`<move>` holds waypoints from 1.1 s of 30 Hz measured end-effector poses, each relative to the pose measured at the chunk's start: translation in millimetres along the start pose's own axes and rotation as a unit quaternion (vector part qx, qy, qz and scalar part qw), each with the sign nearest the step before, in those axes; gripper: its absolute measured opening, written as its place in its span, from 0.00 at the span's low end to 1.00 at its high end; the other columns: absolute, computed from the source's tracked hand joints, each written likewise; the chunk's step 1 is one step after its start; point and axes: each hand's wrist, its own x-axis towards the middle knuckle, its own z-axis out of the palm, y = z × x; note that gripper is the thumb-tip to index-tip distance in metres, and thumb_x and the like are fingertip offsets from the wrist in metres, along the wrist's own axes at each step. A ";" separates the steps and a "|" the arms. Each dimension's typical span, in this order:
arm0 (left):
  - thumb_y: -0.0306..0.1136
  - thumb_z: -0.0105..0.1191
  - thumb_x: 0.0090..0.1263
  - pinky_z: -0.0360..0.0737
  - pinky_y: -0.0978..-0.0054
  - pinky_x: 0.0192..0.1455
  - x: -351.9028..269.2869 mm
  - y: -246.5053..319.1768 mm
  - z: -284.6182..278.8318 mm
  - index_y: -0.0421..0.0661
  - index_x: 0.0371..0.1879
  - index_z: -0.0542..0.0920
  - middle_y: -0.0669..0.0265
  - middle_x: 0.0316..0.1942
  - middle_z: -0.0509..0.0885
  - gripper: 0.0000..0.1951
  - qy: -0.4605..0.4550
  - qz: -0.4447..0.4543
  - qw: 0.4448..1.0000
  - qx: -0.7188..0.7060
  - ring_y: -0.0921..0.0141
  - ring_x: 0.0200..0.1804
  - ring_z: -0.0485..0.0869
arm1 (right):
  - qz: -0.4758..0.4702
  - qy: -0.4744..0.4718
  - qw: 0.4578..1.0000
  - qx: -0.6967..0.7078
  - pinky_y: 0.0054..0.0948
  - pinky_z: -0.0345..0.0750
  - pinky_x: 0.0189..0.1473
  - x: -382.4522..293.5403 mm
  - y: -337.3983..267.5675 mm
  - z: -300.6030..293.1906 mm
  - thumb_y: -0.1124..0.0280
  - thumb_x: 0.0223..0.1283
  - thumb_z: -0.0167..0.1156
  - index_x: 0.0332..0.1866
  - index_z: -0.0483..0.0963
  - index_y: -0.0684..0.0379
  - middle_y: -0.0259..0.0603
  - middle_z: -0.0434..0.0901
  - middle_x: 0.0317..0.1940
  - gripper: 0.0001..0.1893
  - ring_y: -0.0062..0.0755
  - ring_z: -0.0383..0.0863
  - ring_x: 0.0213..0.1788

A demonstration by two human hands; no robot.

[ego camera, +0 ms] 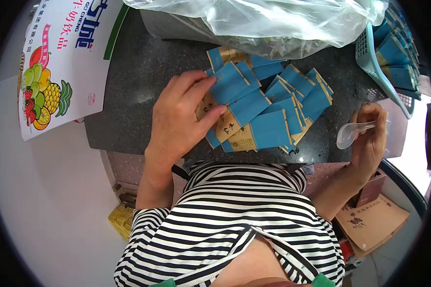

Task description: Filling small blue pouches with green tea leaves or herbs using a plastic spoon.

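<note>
Many small blue and tan paper packets (273, 129) lie in an overlapping pile on the dark speckled countertop (136, 93). My left hand (183, 111) is over the pile's left side, thumb and fingers touching one blue and tan packet (230, 83); whether they pinch it is unclear. At the right, above the counter's front edge, my right hand (370, 140) holds a translucent plastic spoon (349, 135) by its handle, the bowl pointing left. Behind the pile rests a large clear plastic bag (258, 27), its contents mostly hidden.
A light-blue plastic basket (377, 71) with more blue packets stands at the back right. A white printed carton (72, 71) with fruit pictures is at the left. Brown paper bags or sheets (375, 222) lie lower right, and a yellow package (121, 219) lies below the counter at left.
</note>
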 end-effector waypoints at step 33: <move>0.17 0.70 0.45 0.79 0.75 0.38 9.8 47.0 -21.9 0.42 0.32 0.87 0.64 0.32 0.84 0.14 0.243 0.158 0.948 -0.129 0.69 0.35 0.83 | -0.144 -0.222 0.964 -0.027 0.14 0.65 0.22 -17.0 -55.1 53.7 0.64 0.76 0.53 0.44 0.72 0.65 0.35 0.72 0.29 0.12 0.14 0.66 0.23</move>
